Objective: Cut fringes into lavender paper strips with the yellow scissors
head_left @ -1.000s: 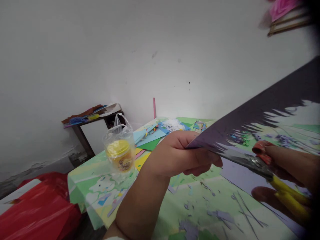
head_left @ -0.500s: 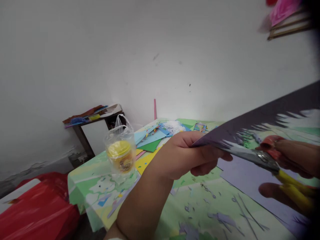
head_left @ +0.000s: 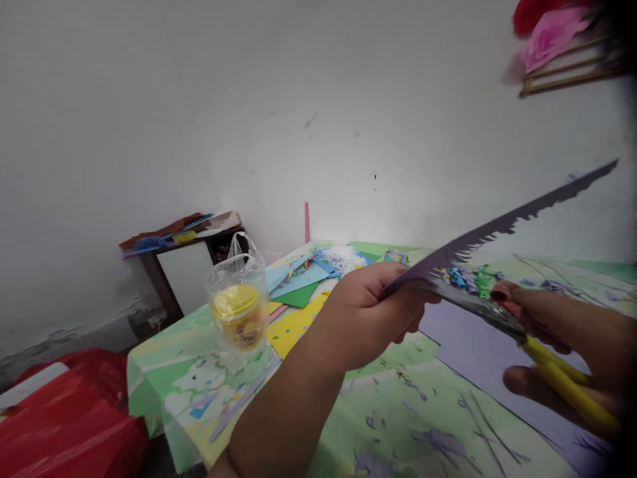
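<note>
Strip [head_left: 462, 247], purple paper, one edge fringed: being pinched at its near end by the left hand [head_left: 371, 309], free end being pointed toward two o'clock. Scissors [head_left: 507, 320]: being grasped by the right hand [head_left: 604, 338], handles being angled toward four o'clock, blades being held just beside the left hand; whether paper is being touched by them cannot be told.

Hazard one: skin possibly being nicked, should the strip slip or the blades be pushed too far. Hazard two: the narrow uncut band possibly being severed, should a snip run too deep. Hazard three: purple sheet [head_left: 478, 358], being carried by the counter [head_left: 348, 418] at four o'clock from the left hand, possibly being snagged, should the blades dip.
</note>
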{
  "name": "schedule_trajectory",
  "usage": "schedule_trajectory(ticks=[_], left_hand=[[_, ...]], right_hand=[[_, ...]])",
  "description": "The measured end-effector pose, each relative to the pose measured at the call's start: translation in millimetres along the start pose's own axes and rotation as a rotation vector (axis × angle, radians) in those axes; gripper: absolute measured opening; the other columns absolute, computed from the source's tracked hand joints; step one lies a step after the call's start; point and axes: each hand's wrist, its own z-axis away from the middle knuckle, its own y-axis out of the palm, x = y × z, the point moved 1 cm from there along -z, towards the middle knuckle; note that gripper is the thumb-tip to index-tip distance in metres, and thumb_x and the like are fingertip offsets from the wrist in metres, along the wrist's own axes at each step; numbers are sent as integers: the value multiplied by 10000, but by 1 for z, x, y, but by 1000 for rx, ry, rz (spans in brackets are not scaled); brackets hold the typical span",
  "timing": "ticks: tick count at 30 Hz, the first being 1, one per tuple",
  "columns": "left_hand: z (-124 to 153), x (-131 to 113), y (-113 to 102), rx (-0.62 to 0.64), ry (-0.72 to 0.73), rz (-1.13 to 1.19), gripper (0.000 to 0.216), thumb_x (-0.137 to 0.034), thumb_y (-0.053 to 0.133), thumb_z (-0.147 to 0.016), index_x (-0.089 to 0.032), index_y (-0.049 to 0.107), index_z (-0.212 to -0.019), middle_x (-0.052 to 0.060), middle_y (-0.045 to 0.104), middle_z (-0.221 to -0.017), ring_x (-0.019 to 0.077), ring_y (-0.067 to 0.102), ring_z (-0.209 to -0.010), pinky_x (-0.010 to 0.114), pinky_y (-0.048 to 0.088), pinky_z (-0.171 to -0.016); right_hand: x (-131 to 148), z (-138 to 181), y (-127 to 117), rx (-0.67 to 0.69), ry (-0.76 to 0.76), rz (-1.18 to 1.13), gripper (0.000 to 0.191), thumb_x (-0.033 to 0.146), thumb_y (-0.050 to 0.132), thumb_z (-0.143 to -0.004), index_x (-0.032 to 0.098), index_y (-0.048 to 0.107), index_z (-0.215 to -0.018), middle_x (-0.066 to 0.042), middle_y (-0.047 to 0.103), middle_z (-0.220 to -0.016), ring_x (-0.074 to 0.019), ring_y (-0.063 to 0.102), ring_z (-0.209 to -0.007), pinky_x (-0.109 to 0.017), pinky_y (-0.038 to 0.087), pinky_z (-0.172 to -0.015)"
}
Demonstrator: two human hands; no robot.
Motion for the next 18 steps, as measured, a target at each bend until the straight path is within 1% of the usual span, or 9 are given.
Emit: schedule_trajectory(ticks=[2, 4, 7, 13, 18], left_hand=[[0, -2, 0, -25, 20, -45, 279, -202, 481, -842, -150, 473, -568, -69, 436, -483, 19, 389, -426, 152, 319, -428], [1, -3, 1, -49, 42, -66, 225, -209, 485, -840, -159, 514, -623, -74, 430, -482, 22, 383, -426, 158, 322, -433], [1, -5, 2, -60, 50, -85, 178, -214, 484, -839, -165, 547, -680, -78, 421, -476, 28, 376, -418, 171, 320, -434], [1, -6, 2, -43, 73, -96, 188, -247, 493, -840, -165, 534, -676, -75, 404, -482, 33, 362, -425, 183, 309, -433], [2, -7, -1, 2, 111, -92, 210, -241, 483, -847, -161, 525, -657, -72, 383, -489, 31, 355, -431, 183, 304, -441]], right_hand=[[0, 1, 1, 115, -51, 5, 319, 549, 495, -722, 397, 477, -1001, 15, 640, -792, -247, 620, -651, -381, 536, -534], [1, 2, 1, 149, -60, 8, 299, 530, 454, -750, 395, 449, -1016, 10, 615, -776, -246, 602, -628, -385, 523, -519], [2, 1, 3, 191, -50, -14, 287, 515, 445, -750, 384, 442, -1006, 9, 596, -757, -241, 582, -601, -376, 503, -499], [4, 0, 1, 187, -38, 4, 287, 493, 489, -721, 364, 457, -975, 19, 574, -691, -234, 556, -567, -355, 473, -474], [3, 2, 1, 166, -50, 31, 304, 502, 485, -711, 367, 480, -983, 10, 618, -746, -250, 596, -618, -363, 495, -507]])
